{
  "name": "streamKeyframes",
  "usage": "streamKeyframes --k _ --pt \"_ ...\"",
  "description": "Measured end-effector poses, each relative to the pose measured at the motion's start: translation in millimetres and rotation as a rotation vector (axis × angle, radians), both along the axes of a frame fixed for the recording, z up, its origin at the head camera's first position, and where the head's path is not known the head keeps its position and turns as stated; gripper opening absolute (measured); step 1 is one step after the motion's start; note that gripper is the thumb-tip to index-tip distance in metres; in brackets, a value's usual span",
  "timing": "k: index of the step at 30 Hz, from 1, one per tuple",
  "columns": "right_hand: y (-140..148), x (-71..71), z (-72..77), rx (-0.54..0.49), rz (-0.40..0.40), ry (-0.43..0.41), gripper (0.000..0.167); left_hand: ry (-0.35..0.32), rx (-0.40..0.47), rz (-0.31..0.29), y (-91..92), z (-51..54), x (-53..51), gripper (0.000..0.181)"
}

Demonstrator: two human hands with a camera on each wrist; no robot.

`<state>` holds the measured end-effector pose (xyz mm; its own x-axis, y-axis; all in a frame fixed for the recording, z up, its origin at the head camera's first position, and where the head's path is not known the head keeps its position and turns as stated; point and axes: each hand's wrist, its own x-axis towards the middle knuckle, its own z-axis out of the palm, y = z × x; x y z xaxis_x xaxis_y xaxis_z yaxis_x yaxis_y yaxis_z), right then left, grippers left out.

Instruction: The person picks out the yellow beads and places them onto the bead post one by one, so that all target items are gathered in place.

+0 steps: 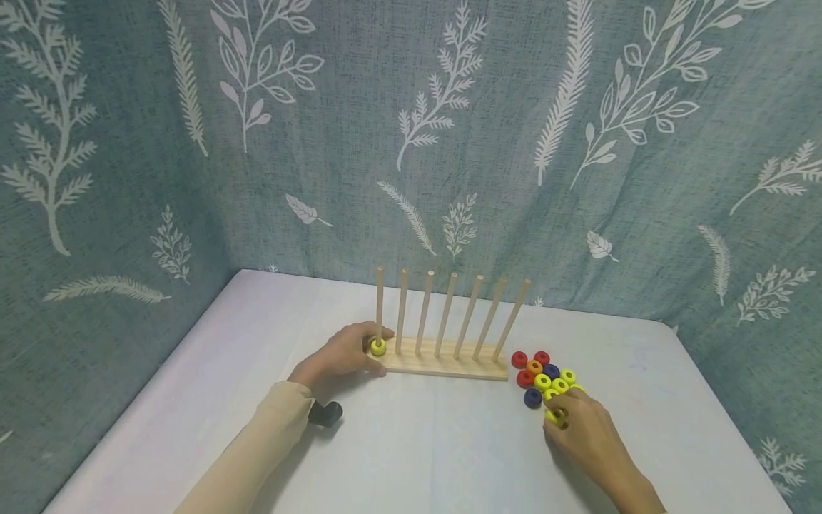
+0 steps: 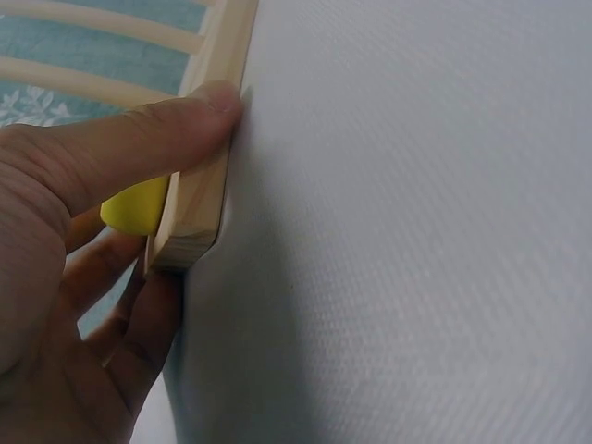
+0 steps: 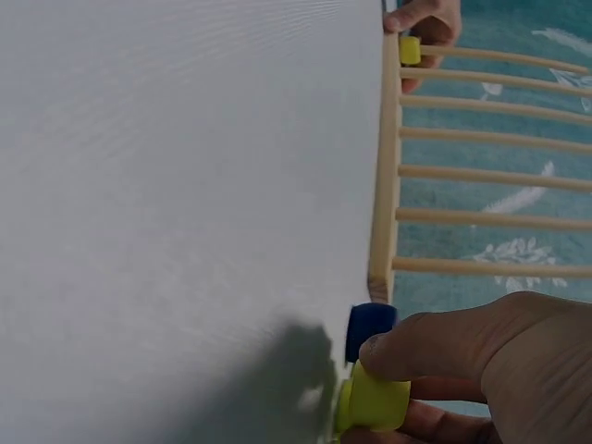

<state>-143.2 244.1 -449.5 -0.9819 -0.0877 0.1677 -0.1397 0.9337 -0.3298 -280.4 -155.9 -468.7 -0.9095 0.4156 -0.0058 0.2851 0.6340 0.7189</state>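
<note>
A wooden peg board (image 1: 443,369) with a row of several upright pegs stands on the table. One yellow ring (image 1: 378,350) sits at the foot of its leftmost peg. My left hand (image 1: 347,350) grips the board's left end, thumb along the front edge and fingers behind. To the right of the board, my right hand (image 1: 589,432) pinches another yellow ring (image 3: 381,402) between thumb and fingers, low at the near side of the loose rings. A dark blue ring (image 1: 532,398) lies just beside it. Part of the pile is hidden behind the right hand.
Loose red (image 1: 519,360), orange (image 1: 534,367), blue and yellow rings (image 1: 568,376) lie close together right of the board. A white cloth (image 1: 437,442) covers the table. Patterned teal curtains (image 1: 359,143) hang behind and at both sides.
</note>
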Motion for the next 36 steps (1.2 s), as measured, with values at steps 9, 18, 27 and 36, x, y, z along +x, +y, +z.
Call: streamKeyframes --k 9,18,27,36 --pt "0.5 5.1 18.5 -0.013 0.015 0.102 0.021 0.001 0.005 0.002 0.7 0.6 0.4 0.065" --pt "-6.9 6.9 46.5 -0.007 0.044 0.213 0.022 0.006 0.001 -0.003 -1.7 -0.2 0.1 0.065" --pt "-15.3 8.7 62.0 -0.020 0.111 0.314 0.025 0.003 0.025 -0.008 -0.6 -3.8 -1.0 0.063" --pt "-28.8 2.7 76.5 -0.017 0.228 0.443 0.025 0.000 -0.001 0.015 -0.1 -2.1 0.6 0.064"
